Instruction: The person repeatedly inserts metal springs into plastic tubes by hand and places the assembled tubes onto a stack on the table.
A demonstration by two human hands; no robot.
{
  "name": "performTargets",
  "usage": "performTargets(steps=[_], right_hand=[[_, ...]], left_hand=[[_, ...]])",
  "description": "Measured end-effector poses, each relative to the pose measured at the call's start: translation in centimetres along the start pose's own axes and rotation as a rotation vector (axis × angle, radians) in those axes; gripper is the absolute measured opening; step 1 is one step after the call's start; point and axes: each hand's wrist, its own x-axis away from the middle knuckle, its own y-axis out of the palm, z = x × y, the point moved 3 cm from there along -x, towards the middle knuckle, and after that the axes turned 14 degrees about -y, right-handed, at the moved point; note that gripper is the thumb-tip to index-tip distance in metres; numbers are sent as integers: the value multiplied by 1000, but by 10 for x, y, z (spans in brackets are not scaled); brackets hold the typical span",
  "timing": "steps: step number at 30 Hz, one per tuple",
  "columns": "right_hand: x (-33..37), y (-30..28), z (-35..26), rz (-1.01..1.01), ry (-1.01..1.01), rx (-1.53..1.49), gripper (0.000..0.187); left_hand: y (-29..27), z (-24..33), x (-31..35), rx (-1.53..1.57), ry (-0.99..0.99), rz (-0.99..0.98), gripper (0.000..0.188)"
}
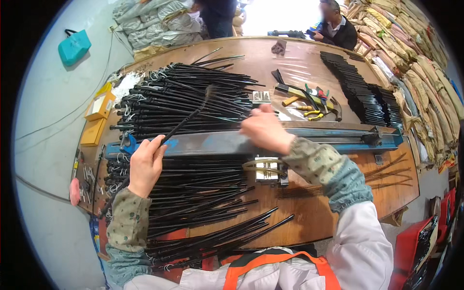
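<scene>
My left hand (146, 165) is closed around a thin black rod (183, 122). The rod slants up to the right over the blue metal rail (203, 144), and its upper end looks fuzzy or blurred. My right hand (267, 129) hovers at the rail's middle with curled fingers; whatever it may pinch is hidden. Just below it, a small metal block device with hoses (267, 169) sits at the rail's near side. Many similar black rods (179, 79) with white cords at their left ends lie beyond the rail, and another pile (193, 188) lies on the near side.
Pliers, a hammer and other hand tools (314, 104) lie beyond the rail. Stacked black strips (357, 92) are at the far right, thin brown rods (372, 179) at the near right. A yellow box (100, 106) stands left. Two people are behind the table (232, 44).
</scene>
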Motion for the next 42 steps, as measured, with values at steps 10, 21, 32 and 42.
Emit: performTargets(steps=[10,21,32,42], right_hand=[[286,-113,75,21,451,513,7],[340,-79,102,140,412,488,8],[320,-96,82,213,490,358,9],[217,-75,-35,247,325,220,40]], left_hand=[[105,39,-42,-155,346,-290,24],[180,74,-49,-27,240,-429,39],[196,75,-50,128,352,-316,23],[193,96,-44,-53,295,-297,27]])
